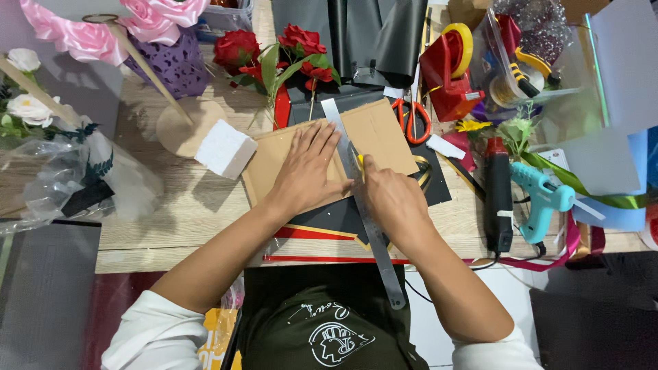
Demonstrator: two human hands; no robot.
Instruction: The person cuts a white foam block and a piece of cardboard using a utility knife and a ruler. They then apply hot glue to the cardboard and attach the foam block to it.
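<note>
A brown cardboard sheet (pixel 377 133) lies on a wooden table (pixel 171 205), over black paper. A long metal ruler (pixel 373 233) runs across it toward me. My left hand (pixel 305 168) presses flat on the cardboard and the ruler's left edge, fingers spread. My right hand (pixel 391 195) is closed around a small yellow-handled tool, probably a cutter, mostly hidden, held against the ruler's right edge.
Orange-handled scissors (pixel 411 120), a red tape dispenser (pixel 449 68), a black tool (pixel 498 199) and a teal glue gun (pixel 541 195) lie to the right. Red roses (pixel 274 55), a white foam block (pixel 225 147), a purple basket (pixel 178 62) and pink ribbon flowers (pixel 82 34) sit at the back left.
</note>
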